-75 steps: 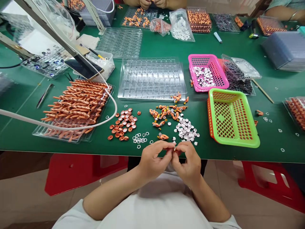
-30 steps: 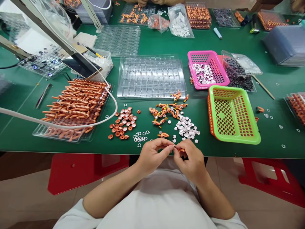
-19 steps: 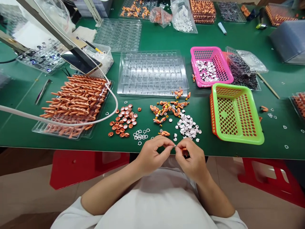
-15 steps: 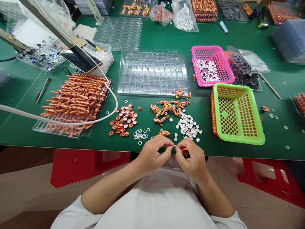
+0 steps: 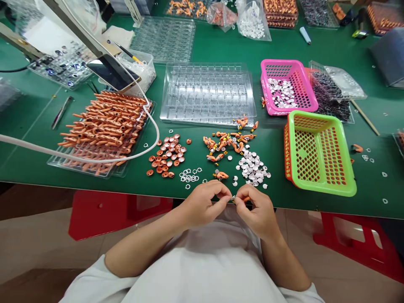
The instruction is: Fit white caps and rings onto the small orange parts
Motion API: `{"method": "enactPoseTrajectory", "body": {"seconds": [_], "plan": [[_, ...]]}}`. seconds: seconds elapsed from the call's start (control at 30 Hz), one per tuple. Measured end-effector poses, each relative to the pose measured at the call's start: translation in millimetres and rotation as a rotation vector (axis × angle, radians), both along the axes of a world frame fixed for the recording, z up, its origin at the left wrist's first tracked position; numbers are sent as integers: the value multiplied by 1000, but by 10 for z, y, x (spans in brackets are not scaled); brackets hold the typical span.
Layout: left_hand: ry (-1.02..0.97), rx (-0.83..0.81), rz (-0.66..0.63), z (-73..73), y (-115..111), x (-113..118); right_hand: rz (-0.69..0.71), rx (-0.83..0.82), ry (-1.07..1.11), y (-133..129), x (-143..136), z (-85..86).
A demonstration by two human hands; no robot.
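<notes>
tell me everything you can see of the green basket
The green basket is lime-coloured and rectangular with rounded corners, looks like plastic, and has a smooth rim and small holes through its floor and walls. It sits upright, nested inside an orange-red basket that shows at its left side and through the holes. It is right of the white caps, on the near side of the pink basket; whether those two touch is unclear.

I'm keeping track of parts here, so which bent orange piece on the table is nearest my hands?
The bent orange piece just beyond your left hand; it lies closer in, apart from the cluster of others.
</notes>
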State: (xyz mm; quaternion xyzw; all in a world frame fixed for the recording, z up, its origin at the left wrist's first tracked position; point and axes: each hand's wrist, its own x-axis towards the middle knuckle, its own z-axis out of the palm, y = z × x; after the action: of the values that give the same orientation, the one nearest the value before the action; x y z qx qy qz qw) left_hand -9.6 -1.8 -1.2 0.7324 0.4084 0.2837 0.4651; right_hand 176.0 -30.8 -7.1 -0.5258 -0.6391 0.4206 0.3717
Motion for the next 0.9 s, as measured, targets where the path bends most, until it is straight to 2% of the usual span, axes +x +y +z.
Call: {"method": "enactPoseTrajectory", "body": {"seconds": [0.2, 0.4, 0.53, 0.7, 0.9], "plan": [[-17, -15, 4, -2, -6, -9, 26, -72, 66, -13, 0, -43], [-62, -163, -20, 58, 12, -48, 103, -142, 192, 17, -8, -91], [-65, -214, -15, 67, 22, -85, 116, -127, 188, 28, -25, -74], [-33, -153, 33, 44, 14, -93, 80, -39, 48, 16, -66, -27], [-11, 22, 58, 7, 7, -71, 66, 50, -28, 7, -107, -17]]}}
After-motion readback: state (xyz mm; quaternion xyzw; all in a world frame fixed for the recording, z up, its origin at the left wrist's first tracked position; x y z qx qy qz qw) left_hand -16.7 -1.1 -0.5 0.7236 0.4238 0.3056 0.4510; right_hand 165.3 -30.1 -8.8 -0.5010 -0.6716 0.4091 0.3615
